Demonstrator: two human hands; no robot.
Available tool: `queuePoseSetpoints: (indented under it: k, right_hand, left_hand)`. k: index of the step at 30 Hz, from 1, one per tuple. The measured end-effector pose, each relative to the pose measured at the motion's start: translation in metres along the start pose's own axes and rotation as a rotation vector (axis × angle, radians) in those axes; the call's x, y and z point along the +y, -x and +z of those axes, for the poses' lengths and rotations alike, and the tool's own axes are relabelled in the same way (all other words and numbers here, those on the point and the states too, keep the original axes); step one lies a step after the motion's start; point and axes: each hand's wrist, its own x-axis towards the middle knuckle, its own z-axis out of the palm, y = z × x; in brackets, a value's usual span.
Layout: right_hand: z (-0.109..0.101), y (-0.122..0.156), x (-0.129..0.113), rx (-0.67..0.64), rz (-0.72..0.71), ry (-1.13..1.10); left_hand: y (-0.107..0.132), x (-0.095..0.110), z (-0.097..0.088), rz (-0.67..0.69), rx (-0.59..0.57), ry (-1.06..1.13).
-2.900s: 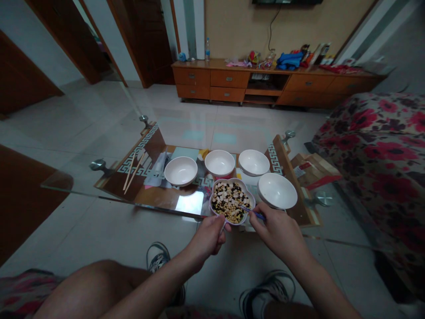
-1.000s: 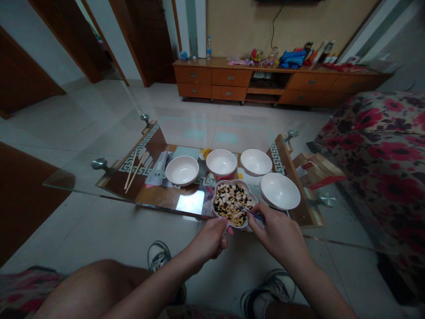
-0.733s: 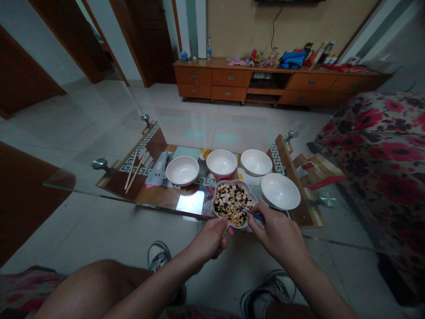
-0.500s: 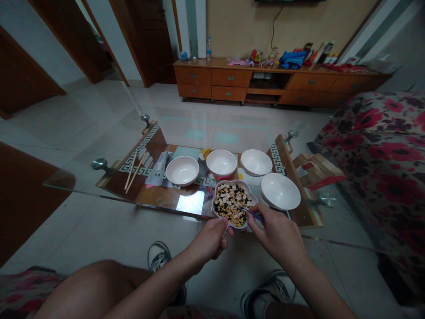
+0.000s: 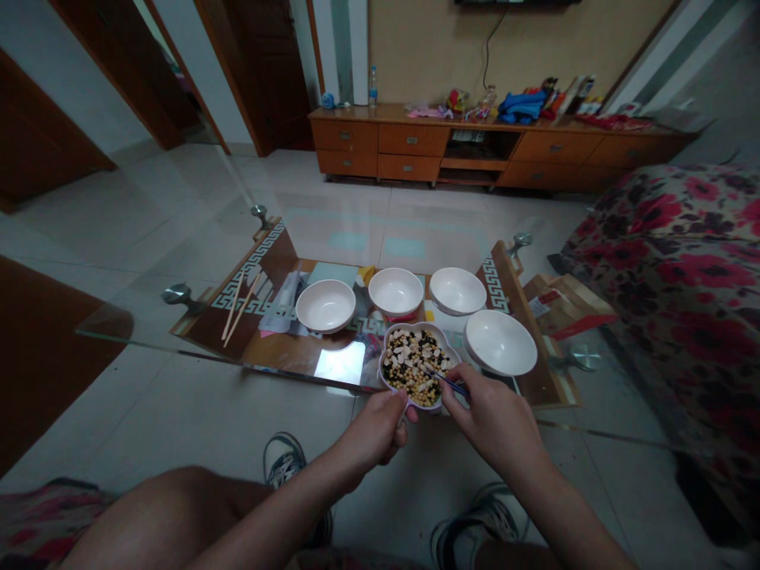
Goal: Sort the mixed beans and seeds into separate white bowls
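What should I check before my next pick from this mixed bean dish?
1. Right hand gripping blue chopsticks: ok.
2. Chopstick tips over the beans in the scalloped dish: ok.
3. Left hand at the dish's near rim: ok.
4. Nearest white bowl looks empty: ok.
5. A bean held between the tips: cannot tell.
6. Dish resting on the glass table: cannot tell.

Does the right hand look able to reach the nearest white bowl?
Probably yes: the right hand sits just in front of that white bowl, with nothing between them, though it is holding blue chopsticks.
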Motion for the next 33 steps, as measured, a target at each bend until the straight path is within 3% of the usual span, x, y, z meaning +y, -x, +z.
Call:
queuePoseSetpoints:
  k: [14, 33]
  right_hand:
    - [0.0011, 0.0015, -0.0011, 0.037, -0.083, 0.016]
    - [0.0002, 0.0013, -0.0037, 0.035, -0.036, 0.008]
  left_hand:
    - [-0.0007, -0.0009, -0.0016, -0.004, -0.007, -0.007]
    - [-0.0006, 0.0001, -0.0009, 0.0, -0.006, -0.011]
